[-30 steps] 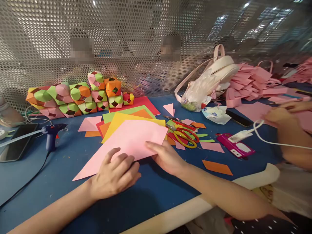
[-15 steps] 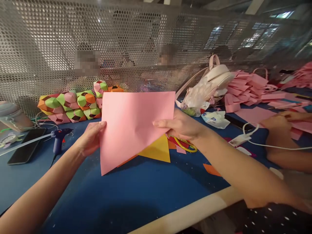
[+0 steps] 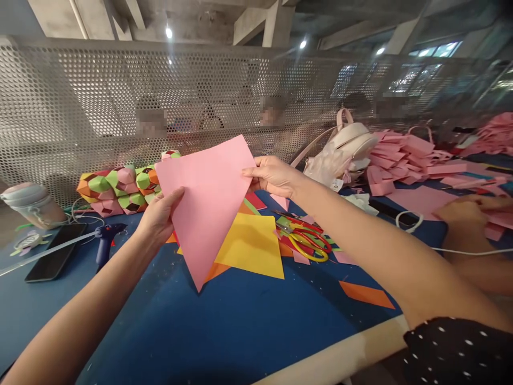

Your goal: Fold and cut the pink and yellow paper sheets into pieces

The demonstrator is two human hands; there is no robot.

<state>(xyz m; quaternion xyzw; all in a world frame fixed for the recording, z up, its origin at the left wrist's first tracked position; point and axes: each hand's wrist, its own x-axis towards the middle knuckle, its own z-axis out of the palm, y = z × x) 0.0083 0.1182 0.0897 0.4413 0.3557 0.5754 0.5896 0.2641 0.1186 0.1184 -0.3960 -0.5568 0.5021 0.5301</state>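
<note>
A pink sheet of paper [image 3: 206,198] is held up above the table between both hands, one corner pointing down. My left hand [image 3: 163,214] pinches its left edge, thumb on the near face. On the opposite edge, my right hand [image 3: 272,175] grips the paper between thumb and fingers. Beneath lies a yellow sheet [image 3: 252,248] on top of orange paper [image 3: 218,271]. Scissors with red and yellow handles [image 3: 308,239] rest to the right among paper scraps. An orange strip [image 3: 366,294] lies closer to my right forearm.
A blue glue gun [image 3: 106,240], a phone [image 3: 56,254] and a lidded cup [image 3: 34,203] stand at left. Folded paper modules [image 3: 120,187] sit by the perforated metal screen [image 3: 224,80]. At right are a pale backpack [image 3: 347,144], pink paper pieces [image 3: 401,155] and another person's hands [image 3: 467,214].
The pink sheet has turned so a corner points down, and my right hand has moved up its edge. The view has tilted up, and more of the yellow sheet and scissors show.
</note>
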